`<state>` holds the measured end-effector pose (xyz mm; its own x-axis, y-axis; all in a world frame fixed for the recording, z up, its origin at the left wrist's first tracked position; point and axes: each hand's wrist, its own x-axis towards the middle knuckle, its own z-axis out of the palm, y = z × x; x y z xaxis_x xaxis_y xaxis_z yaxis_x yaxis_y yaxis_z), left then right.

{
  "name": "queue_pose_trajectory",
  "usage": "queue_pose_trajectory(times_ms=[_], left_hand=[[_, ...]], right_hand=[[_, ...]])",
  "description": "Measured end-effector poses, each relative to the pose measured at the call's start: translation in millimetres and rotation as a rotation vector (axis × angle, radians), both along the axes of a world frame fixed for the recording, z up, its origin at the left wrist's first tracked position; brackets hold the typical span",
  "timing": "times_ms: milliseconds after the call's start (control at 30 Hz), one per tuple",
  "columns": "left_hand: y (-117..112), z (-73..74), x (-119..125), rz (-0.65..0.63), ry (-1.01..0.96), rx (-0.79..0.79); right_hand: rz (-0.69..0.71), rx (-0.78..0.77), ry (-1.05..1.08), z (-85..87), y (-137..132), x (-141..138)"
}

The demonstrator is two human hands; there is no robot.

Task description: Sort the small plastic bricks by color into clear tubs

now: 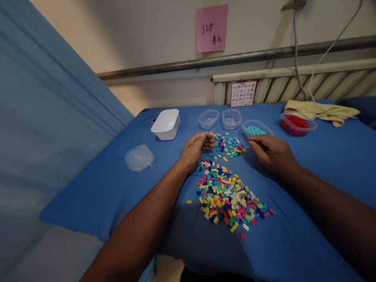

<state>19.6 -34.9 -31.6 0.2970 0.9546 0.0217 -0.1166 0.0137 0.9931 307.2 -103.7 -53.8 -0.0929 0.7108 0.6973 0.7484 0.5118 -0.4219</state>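
Note:
My left hand (197,149) rests on its side at the left edge of a small spread of mixed toy bricks (230,145), its fingers loosely curved and apart. My right hand (272,153) is just in front of a clear container (266,127) holding light-blue bricks (254,131). Its thumb and fingertips are pinched together; whatever is between them is too small or hidden to make out. Closer to me lies a larger pile of tiny bricks (227,192) in yellow, pink, blue, green and white.
Two clear tubs (208,120) stand at the back, left of the light-blue bricks. Further left are a white bin (166,124) and a clear lid (139,158). Red pieces fill a container (298,123) at right, by a yellow cloth (320,110). A small picture card (243,94) leans behind.

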Motion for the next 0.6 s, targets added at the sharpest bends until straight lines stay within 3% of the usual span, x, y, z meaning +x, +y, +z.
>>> queue_pose_trajectory(times_ms=[133,367,600], left_hand=[[8,-3.5,-10,0.125,0.168,0.156],[-1,-1.5,-16,0.016,0.657,0.495],[-2,2.2,-16,0.081,0.719,0.496]], right_hand=[[-0.019,-0.028,0.037,-4.4,3,3],[0.083,-0.149,0.185,-11.5,4,-6],[0.055,-0.165,0.121,-12.7,4,-11]])
